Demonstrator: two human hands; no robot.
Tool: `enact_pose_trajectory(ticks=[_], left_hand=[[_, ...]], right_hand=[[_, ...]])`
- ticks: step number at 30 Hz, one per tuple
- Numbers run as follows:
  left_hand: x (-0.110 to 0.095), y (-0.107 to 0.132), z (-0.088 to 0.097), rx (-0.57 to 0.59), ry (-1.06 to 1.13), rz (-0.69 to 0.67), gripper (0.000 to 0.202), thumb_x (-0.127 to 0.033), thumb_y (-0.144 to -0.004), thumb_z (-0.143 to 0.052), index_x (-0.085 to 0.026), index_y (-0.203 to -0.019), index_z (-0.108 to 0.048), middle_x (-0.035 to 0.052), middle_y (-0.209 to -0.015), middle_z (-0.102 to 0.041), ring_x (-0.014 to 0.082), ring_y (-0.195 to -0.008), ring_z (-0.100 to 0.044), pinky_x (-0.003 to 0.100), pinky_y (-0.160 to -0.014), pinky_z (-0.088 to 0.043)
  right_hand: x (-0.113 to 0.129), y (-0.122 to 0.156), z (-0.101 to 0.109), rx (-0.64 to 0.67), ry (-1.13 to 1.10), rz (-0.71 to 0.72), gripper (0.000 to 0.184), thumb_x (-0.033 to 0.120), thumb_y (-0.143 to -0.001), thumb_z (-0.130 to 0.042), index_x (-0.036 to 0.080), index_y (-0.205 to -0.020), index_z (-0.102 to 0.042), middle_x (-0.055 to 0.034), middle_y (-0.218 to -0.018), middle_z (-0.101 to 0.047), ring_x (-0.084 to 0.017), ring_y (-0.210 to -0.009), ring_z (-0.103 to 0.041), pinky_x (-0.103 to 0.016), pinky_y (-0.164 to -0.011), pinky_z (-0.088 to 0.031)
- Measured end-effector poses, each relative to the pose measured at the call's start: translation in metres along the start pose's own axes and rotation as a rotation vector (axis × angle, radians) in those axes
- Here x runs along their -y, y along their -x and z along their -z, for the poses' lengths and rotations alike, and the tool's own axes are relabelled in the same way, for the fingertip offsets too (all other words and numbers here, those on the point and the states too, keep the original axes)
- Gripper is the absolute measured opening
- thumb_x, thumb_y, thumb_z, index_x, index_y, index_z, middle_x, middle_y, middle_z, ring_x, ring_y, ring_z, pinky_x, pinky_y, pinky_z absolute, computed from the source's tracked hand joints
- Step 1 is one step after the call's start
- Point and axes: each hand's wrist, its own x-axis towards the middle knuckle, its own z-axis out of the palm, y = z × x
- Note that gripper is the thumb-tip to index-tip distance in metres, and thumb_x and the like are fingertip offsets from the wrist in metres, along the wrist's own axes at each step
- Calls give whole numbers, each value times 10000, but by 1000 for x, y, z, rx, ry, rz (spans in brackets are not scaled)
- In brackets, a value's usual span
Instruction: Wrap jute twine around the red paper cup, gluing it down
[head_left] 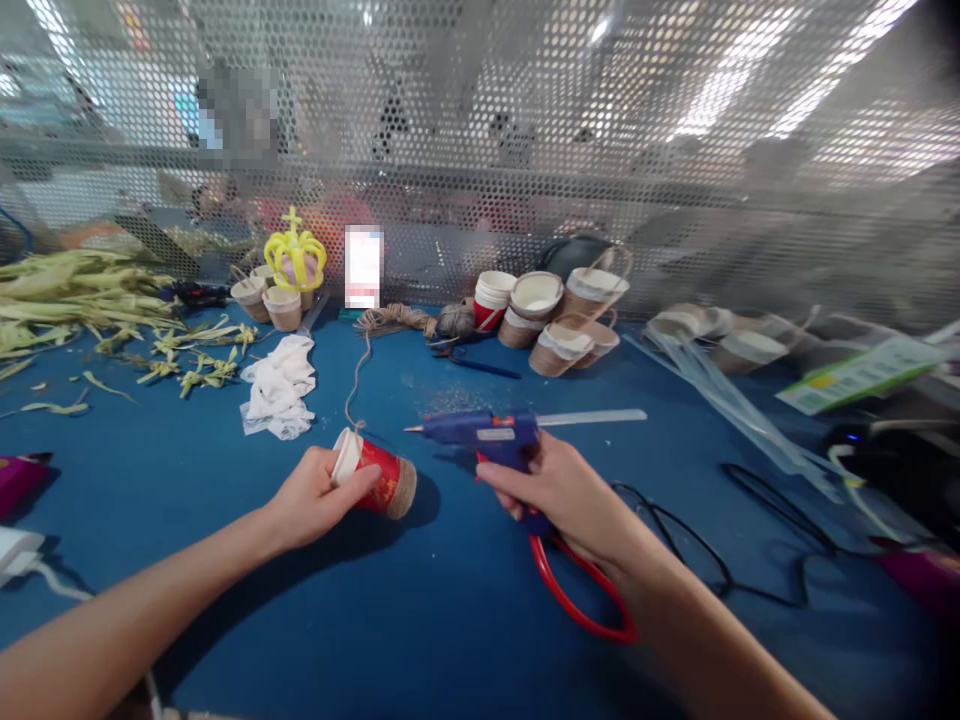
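Note:
My left hand (315, 492) is closed around a small red paper cup (375, 478) lying on its side, its base wrapped in brown twine. A length of twine (358, 370) runs from the cup back toward a twine ball (454, 320). My right hand (559, 488) grips a blue hot glue gun (484, 432), nozzle pointing left toward the cup, a clear glue stick (592, 416) sticking out behind. Red scissors handles (577, 600) lie under my right wrist.
Several twine-wrapped cups (559, 310) stand at the back by a perforated metal screen (525, 150). A yellow crown ornament (295, 255), white cloth (279, 390), green leaf strips (67, 295), loose glue sticks (735, 405) and black cables (697, 550) lie on the blue table (420, 620).

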Motion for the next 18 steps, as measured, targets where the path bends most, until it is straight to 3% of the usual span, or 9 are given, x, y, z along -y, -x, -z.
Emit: enact_pose_trajectory(ticks=[4,9,13,16,18], left_hand=[[0,-1,2,-2,28,-22,358,-423,-784,-425,-146,-557,-435,-36,-528,-340,82,-492,-277,203,-448,-243],[1,-1,3,-12,13,-59,343,-376,-793,-419,-162,-530,-367,-45,-515,-305,77,-484,-252,210,-440,-213],[0,-2,2,-30,-59,-92,354,-347,-790,-423,-177,-504,-303,-55,-490,-265,72,-464,-233,215,-428,-183],[-1,-3,2,-31,-79,-125,350,-327,-797,-406,-179,-502,-291,-55,-492,-260,73,-464,-233,213,-426,-186],[-1,-3,2,-29,-91,-132,349,-319,-799,-404,-181,-501,-285,-57,-489,-255,72,-461,-229,211,-421,-183]], right_hand=[[-10,-28,19,-183,81,-13,255,372,-682,-596,158,-814,-557,-21,-736,-633,-109,-581,-554,-208,-515,-434],[-30,-71,35,-294,274,-128,272,323,-798,-448,148,-601,-517,-36,-565,-591,-87,-427,-495,-207,-436,-401],[-40,-91,39,-349,464,-199,296,344,-782,-491,160,-549,-496,-45,-429,-543,-156,-415,-537,-264,-458,-412],[-33,-93,40,-419,604,-178,274,313,-753,-539,151,-533,-524,-125,-555,-599,-284,-696,-614,-366,-619,-437],[-23,-88,37,-455,672,-115,246,288,-751,-544,139,-555,-560,-178,-734,-622,-350,-928,-550,-439,-745,-393]])
